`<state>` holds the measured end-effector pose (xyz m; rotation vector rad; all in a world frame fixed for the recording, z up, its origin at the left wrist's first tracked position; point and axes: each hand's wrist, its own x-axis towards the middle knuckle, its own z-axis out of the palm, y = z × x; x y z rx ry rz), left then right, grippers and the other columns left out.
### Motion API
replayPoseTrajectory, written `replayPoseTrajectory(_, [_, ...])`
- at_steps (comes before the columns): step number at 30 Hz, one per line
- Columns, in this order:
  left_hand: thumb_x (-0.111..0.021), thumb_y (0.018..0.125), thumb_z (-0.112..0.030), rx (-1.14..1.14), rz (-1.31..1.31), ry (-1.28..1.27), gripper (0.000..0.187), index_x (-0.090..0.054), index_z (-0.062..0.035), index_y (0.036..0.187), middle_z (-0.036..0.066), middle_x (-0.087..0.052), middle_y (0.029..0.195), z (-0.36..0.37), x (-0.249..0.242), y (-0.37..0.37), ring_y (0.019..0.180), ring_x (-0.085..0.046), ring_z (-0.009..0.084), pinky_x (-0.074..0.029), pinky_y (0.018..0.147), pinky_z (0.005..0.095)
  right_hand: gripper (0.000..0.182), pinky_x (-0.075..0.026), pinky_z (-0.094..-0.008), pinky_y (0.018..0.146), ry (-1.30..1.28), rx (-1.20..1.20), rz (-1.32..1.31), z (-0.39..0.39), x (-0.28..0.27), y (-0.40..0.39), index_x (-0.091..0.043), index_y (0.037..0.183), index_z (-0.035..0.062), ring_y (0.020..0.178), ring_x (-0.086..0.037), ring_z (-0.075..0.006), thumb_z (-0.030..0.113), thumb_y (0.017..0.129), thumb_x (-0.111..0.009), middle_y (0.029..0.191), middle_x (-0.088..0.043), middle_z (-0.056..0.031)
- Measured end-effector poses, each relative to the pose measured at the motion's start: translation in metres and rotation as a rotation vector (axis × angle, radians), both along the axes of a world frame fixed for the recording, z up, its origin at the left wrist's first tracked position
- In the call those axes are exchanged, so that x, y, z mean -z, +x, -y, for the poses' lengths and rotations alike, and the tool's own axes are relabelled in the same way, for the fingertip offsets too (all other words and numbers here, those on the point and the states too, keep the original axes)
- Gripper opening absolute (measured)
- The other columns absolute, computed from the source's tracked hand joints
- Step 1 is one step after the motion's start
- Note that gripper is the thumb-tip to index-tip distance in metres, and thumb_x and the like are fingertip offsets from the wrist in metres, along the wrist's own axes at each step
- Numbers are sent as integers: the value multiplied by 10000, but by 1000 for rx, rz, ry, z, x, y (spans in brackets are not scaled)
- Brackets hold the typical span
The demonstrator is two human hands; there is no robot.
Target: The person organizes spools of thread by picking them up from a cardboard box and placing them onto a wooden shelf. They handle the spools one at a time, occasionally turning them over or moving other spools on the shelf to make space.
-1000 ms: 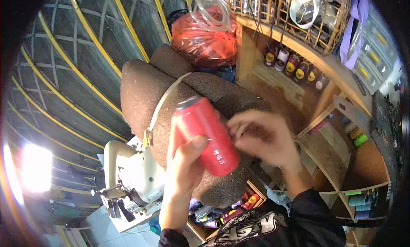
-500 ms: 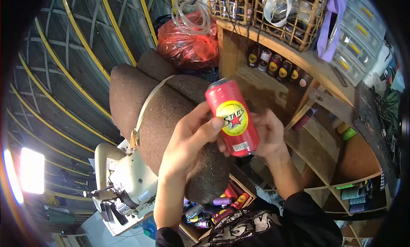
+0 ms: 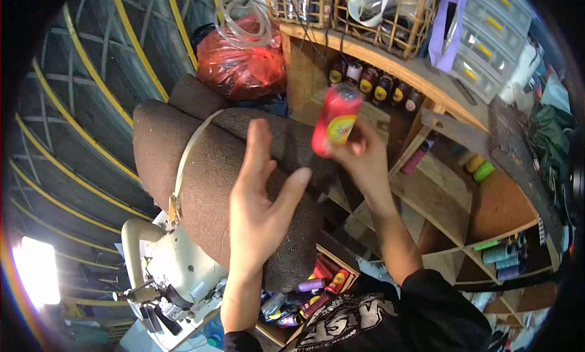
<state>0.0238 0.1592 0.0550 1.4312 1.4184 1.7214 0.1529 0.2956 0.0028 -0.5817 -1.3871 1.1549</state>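
A red thread spool (image 3: 337, 117) with a yellow label tilts in my right hand (image 3: 359, 151), gripped near its lower end. The spool is slightly blurred. To its left, my left hand (image 3: 262, 206) is open, thumb and fingers apart, holding nothing. Behind my left hand lies a large roll of brown textured material (image 3: 189, 151), bound with a pale strap (image 3: 190, 154). Beyond the red spool, several dark spools (image 3: 382, 89) stand in a row on the wooden shelf.
A sewing machine (image 3: 183, 264) stands at lower left. Near my body, a drawer holds several spools (image 3: 312, 285). Wooden compartments (image 3: 432, 187) fill the right side. A red plastic bag (image 3: 241, 63), a wicker basket (image 3: 390, 23) and clear plastic drawers (image 3: 487, 41) are at the back.
My left hand has let go of the red thread spool and opened. My right hand now holds the spool alone, farther up toward the shelf. The view has shifted slightly.
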Motion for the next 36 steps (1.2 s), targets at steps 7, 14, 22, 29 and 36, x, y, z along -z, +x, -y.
replayPoseTrajectory(7, [-530, 791, -40, -332, 79, 231, 718, -218, 35, 1433, 247, -313, 1440, 56, -9, -11, 1332, -333, 349, -319, 1026, 400, 618, -456, -424, 867, -175, 1119, 122, -194, 102, 26, -508, 1162, 1, 967, -580, -352, 255, 669, -781, 1126, -567, -210])
replayPoseTrajectory(14, [-538, 865, -161, -571, 100, 237, 670, -227, 112, 1391, 264, -332, 1414, 89, 5, -32, 1327, -327, 355, -381, 999, 431, 488, -480, -413, 763, 151, 1528, 178, -306, 169, 66, -583, 1048, 40, 853, -614, -336, 112, 610, -785, 905, -643, -153])
replayPoseTrajectory(22, [-477, 906, -87, -604, 114, 290, 553, -251, 122, 1366, 320, -360, 1362, 101, 20, -39, 1232, -423, 432, -395, 983, 554, 563, -469, -412, 780, 127, 1693, 324, -326, 172, 64, -567, 1072, 37, 911, -592, -344, 173, 587, -818, 984, -617, -175])
replayPoseTrajectory(29, [-524, 863, -226, -788, 149, 207, 640, -294, 46, 1394, 239, -412, 1367, 125, 45, -46, 1193, -472, 313, -428, 861, 343, 756, -445, -399, 865, 185, 1563, 238, -314, 174, 64, -441, 1186, 28, 988, -567, -317, 139, 550, -835, 1078, -584, -163])
replayPoseTrajectory(36, [-448, 839, 62, -959, 157, 209, 96, -542, 43, 831, 162, -601, 821, 188, 113, -37, 724, -587, 225, -495, 695, 354, 271, -475, -300, 840, 290, 583, 372, -100, 101, 32, -542, 1125, -13, 935, -600, -171, 27, 859, -574, 1000, -630, -116])
